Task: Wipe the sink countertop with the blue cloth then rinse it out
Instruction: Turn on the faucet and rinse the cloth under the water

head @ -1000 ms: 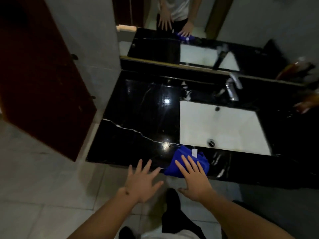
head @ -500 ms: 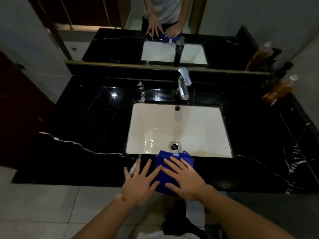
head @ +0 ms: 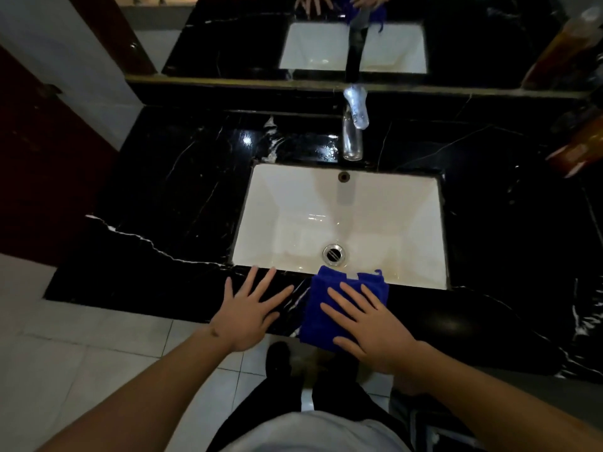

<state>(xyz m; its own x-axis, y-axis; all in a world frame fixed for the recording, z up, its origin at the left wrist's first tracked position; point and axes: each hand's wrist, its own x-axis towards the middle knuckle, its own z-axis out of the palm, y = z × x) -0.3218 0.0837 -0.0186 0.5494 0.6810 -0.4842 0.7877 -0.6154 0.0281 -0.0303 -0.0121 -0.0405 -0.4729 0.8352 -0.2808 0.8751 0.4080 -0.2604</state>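
Right hand, fingers flat, presses the cloth on the counter; left hand rests spread, holding nothing. Sweep with even pressure and overlapping strokes.

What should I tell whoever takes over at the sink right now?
Left hand: open, fingers spread flat at the front edge of the black countertop, holding nothing.
Right hand: open, flat on the blue cloth.
The cloth lies on the front strip of the countertop, just below the white sink and its drain.
Done: cloth in place under the hand.
Left: wipe the countertop, then rinse the cloth under the tap.
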